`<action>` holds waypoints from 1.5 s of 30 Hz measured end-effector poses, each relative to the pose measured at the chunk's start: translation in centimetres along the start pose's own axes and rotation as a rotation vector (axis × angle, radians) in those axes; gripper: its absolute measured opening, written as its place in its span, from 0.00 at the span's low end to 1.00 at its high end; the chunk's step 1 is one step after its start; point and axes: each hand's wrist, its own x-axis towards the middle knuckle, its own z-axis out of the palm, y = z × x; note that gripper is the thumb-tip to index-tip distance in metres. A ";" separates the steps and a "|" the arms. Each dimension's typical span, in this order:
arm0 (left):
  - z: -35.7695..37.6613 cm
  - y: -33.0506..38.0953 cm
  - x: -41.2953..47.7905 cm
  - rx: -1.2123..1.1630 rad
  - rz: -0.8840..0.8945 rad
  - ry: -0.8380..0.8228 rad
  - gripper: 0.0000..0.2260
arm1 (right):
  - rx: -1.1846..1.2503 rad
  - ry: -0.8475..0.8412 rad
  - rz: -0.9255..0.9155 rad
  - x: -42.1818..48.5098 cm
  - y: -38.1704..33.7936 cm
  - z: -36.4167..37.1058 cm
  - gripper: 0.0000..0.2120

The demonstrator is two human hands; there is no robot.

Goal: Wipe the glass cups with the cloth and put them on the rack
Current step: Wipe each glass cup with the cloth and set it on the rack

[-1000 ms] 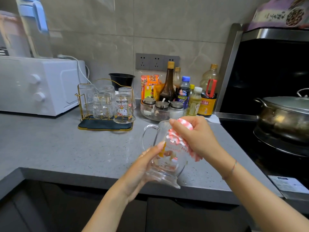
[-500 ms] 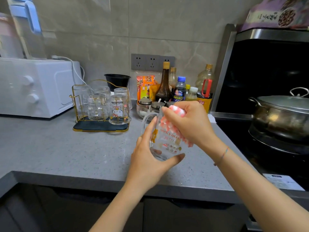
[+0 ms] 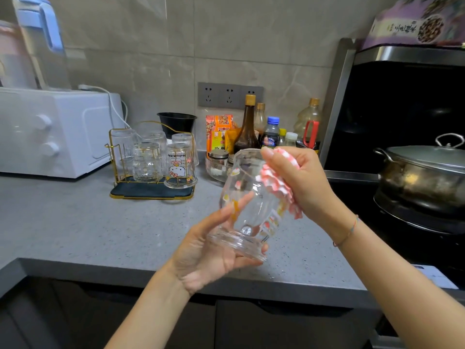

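A clear glass cup [image 3: 247,197] with small printed pictures is held tilted above the counter's front edge. My left hand [image 3: 208,250] grips its thick base from below, fingers curled round it. My right hand [image 3: 299,180] pinches a bunched red-and-white checked cloth [image 3: 279,188] against the cup's upper right side. At the back left a gold wire rack [image 3: 151,195] on a dark tray holds several glass cups upside down, one with a cartoon cat print [image 3: 179,168].
A white microwave [image 3: 57,132] stands at the left. Sauce bottles [image 3: 247,127], snack packets and a glass bowl of jars [image 3: 217,167] crowd the back wall behind the cup. A lidded metal pot [image 3: 422,177] sits on the black stove at the right. The counter is grey stone [image 3: 75,227].
The cup has turned in my left hand: its handle no longer shows and the base now faces me. My left hand shifted down to the base. The cloth moved to the cup's right side.
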 end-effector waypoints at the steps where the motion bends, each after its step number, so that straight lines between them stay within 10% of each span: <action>1: -0.1 0.1 0.1 0.007 -0.019 -0.008 0.37 | 0.010 0.013 0.007 0.0 0.2 0.0 0.19; 15: 2.9 0.8 1.4 1.212 0.318 0.541 0.49 | -0.269 0.180 -0.068 0.7 -0.4 0.3 0.17; 31: 0.3 1.6 0.0 0.228 0.052 0.082 0.31 | -0.104 -0.237 0.261 -0.4 -2.8 -1.2 0.14; 37: 1.5 3.0 -0.1 0.606 0.019 0.222 0.35 | -0.237 -0.050 0.304 -0.4 -1.8 -1.0 0.22; 45: 5.2 2.1 0.6 1.729 0.203 0.539 0.57 | -0.308 0.054 0.305 0.5 -1.6 -0.6 0.23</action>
